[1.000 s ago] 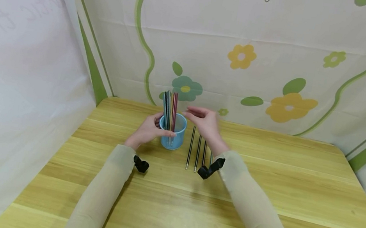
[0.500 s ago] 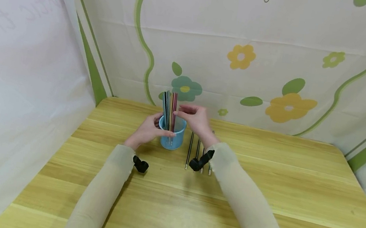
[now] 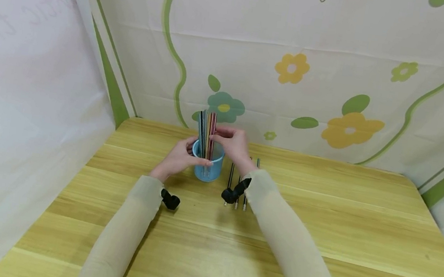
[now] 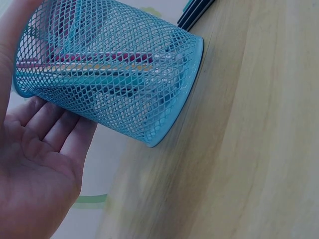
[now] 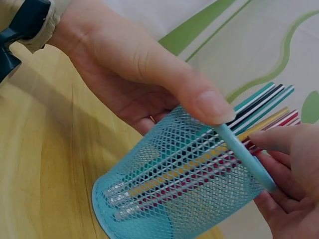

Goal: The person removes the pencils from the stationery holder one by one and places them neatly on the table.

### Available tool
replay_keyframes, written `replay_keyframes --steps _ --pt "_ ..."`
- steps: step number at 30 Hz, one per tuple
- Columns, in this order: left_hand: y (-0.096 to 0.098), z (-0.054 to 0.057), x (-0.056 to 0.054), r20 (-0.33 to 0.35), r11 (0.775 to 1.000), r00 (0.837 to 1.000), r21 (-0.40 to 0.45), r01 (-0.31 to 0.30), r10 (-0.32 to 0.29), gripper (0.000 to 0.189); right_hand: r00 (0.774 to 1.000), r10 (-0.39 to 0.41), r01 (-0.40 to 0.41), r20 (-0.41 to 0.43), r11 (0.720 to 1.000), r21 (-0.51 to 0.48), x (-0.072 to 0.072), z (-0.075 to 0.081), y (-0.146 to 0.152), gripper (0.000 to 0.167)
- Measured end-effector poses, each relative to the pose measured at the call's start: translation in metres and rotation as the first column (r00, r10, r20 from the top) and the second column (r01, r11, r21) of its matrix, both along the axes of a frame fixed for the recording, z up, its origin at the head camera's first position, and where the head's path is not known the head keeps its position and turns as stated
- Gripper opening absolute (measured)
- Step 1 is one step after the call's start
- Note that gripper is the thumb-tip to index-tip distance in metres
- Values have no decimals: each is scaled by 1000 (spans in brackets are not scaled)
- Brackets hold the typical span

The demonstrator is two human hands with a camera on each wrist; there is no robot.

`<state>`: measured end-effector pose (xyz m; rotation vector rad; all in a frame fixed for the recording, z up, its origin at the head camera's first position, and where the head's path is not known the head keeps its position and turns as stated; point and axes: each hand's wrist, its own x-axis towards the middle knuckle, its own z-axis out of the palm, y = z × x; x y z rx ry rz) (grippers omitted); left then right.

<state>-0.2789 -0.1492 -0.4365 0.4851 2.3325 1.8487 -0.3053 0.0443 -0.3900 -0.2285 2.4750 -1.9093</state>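
A light-blue mesh pencil cup [image 3: 213,171] stands on the table near its back edge. My left hand [image 3: 178,158] grips it from the left, thumb across the front of the rim and fingers behind. Inside lean several pencils [image 5: 174,167], teal, black, yellow and dark red, with their eraser ends down in the mesh. Above the rim, on the right side, my right hand [image 3: 235,145] pinches a dark-red pencil [image 5: 294,117] between thumb and fingers. Its fingertips are partly hidden behind the pencils.
Several dark pencils [image 3: 230,183] lie side by side on the wooden table [image 3: 323,211] right of the cup, partly under my right wrist. A white flower-print cloth [image 3: 265,20] hangs behind the table, and another white cloth [image 3: 16,103] hangs at the left.
My right hand has moved left from beside the cup to the pencils in it and now pinches one. The left hand keeps its hold on the cup.
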Motion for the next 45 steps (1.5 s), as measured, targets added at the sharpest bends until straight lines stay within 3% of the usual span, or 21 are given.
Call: replay_keyframes --steps 10,19,30,45 --pt "1 0 0 1 1000 1000 5 -1 1 83 999 -30 30 10 999 -15 1 -1 -2 32" --pt "1 0 -1 3 1000 1000 -8 -7 7 86 999 -38 37 -34 999 -34 1 -3 -1 27" --pt "1 1 -1 2 1000 1000 1 -5 5 84 999 -37 35 -32 997 -68 3 4 3 27" --pt "-1 0 -4 16 1000 1000 -3 -15 15 85 998 -52 41 -45 978 -205 7 12 7 26"
